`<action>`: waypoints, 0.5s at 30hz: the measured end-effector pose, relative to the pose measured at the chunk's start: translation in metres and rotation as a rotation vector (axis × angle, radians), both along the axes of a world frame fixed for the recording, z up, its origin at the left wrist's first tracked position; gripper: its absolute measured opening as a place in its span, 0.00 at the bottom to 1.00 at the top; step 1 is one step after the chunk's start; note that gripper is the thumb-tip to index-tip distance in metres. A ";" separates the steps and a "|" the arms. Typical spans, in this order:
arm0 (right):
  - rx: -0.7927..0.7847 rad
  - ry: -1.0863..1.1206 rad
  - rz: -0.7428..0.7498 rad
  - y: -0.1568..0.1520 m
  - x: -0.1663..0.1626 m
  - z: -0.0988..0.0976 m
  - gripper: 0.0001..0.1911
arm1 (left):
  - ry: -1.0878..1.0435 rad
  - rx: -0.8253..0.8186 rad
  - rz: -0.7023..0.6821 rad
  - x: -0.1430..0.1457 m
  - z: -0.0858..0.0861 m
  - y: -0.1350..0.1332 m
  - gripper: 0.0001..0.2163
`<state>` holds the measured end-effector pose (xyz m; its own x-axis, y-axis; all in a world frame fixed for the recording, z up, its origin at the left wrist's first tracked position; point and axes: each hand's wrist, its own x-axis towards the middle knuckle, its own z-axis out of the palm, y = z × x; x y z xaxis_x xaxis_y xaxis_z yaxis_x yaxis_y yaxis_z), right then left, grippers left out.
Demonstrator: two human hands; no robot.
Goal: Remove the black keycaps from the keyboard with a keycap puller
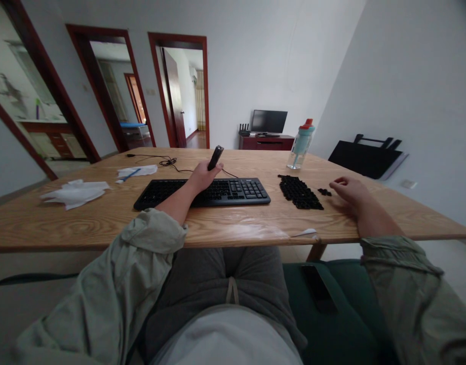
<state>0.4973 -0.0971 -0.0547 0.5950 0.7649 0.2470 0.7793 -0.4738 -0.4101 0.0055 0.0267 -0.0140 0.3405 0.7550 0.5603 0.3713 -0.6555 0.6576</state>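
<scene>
- Head view: the left hand is closed around a black handheld object, which stands tilted, its upper end clear of the fist; the hand is over the back part of the keyboard, and whether it touches the keys cannot be told.
- The black keyboard lies flat on the wooden table, its long side facing the person; the left forearm crosses over it and hides part of the keys.
- The right hand is at the right of the table, fingers bent and close together; whether they grip anything cannot be told; a small cluster of black pieces lies just beside the fingertips.
- A larger patch of black keycaps lies between that cluster and the keyboard, set close together; a clear bottle with a red top stands behind it.
- A thin black cable lies loosely coiled behind the keyboard, at the left.
- Farther left are two white tissues; a blue-and-white stick lies at the nearer edge of the back one.
- A white sliver lies near the front table edge; a dark phone rests on the green seat beside the person.
</scene>
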 end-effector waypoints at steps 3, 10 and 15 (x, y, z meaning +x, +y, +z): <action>-0.099 0.060 -0.008 -0.005 0.003 0.002 0.17 | -0.005 0.011 -0.043 0.000 0.000 0.001 0.19; -0.222 0.128 0.010 -0.008 0.005 0.002 0.13 | -0.010 0.004 -0.014 0.000 0.001 -0.001 0.19; -0.189 0.140 0.020 -0.010 0.002 0.003 0.14 | -0.012 0.003 -0.019 0.001 0.000 -0.003 0.19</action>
<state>0.4992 -0.1067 -0.0519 0.5977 0.8016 0.0147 0.7310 -0.5374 -0.4206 0.0063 0.0239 -0.0135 0.3477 0.7470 0.5667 0.3512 -0.6641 0.6600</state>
